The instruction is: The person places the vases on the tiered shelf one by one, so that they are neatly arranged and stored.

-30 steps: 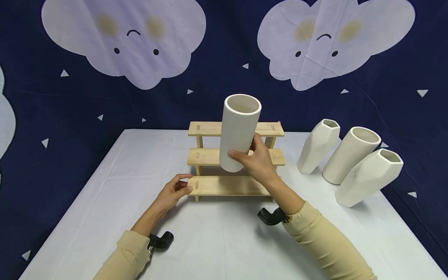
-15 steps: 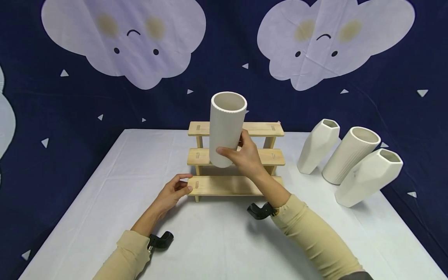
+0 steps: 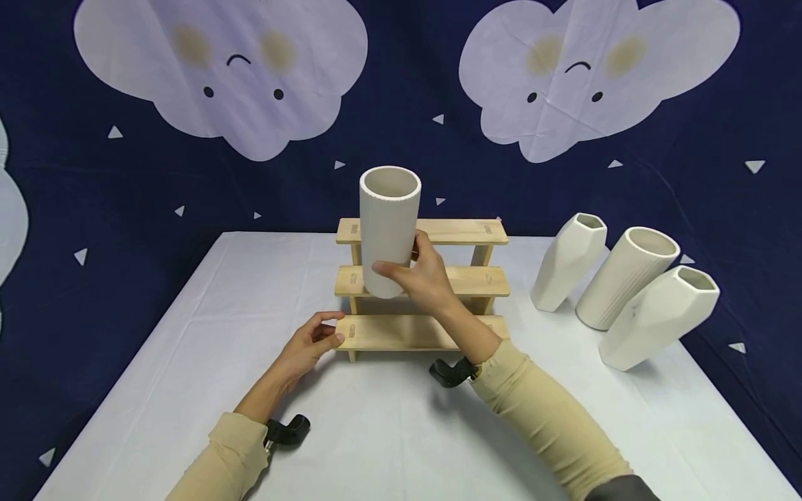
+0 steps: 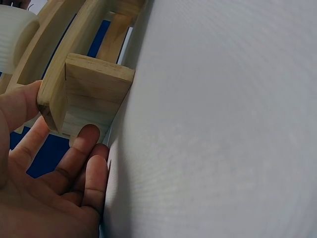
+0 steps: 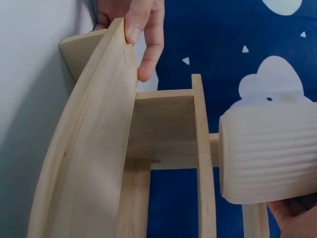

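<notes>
My right hand [image 3: 421, 278] grips a white ribbed cylindrical vase [image 3: 390, 223] low on its side, thumb across the front. The vase is upright, mouth up, and overlaps the left part of the top and middle tiers in the head view. In the right wrist view the vase [image 5: 270, 153] is beside the wooden boards, its base apart from them. A three-tier wooden display stand [image 3: 413, 332] stands on the table. At the left end of its lowest board, my left hand [image 3: 311, 342] pinches the edge between thumb and forefinger. In the left wrist view its other fingers [image 4: 96, 181] curl loosely below.
Three more white vases stand at the right: a faceted vase [image 3: 567, 264], a ribbed cylinder [image 3: 626, 278] and another faceted vase [image 3: 658, 320] nearer the front. A white cloth covers the table [image 3: 188, 390]. Behind hangs a dark blue curtain [image 3: 401, 125] with clouds.
My right hand has carried the vase leftward, from the middle of the stand toward its left end, and the vase has become more upright. The left hand has stayed on the lowest board.
</notes>
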Demonstrator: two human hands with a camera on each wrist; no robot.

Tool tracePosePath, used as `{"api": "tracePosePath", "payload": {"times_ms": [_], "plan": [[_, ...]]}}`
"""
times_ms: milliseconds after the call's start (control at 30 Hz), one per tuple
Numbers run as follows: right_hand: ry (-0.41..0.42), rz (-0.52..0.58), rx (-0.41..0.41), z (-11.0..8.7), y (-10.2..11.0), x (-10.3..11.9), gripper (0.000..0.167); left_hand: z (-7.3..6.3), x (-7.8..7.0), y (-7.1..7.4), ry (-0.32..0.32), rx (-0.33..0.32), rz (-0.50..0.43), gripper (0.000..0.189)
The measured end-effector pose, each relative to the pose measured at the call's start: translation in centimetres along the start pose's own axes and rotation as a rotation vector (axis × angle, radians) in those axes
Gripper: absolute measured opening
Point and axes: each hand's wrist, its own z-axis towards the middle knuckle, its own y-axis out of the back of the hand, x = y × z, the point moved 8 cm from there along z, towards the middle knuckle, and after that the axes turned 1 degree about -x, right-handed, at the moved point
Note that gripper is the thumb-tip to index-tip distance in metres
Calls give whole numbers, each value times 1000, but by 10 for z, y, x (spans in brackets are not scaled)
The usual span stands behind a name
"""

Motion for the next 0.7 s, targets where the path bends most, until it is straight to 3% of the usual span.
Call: {"api": "tracePosePath", "payload": {"times_ms": [700], "plan": [[-22,13,0,13,-10,-8,77,-1,-2,-1,-9,7,6,45]]}}
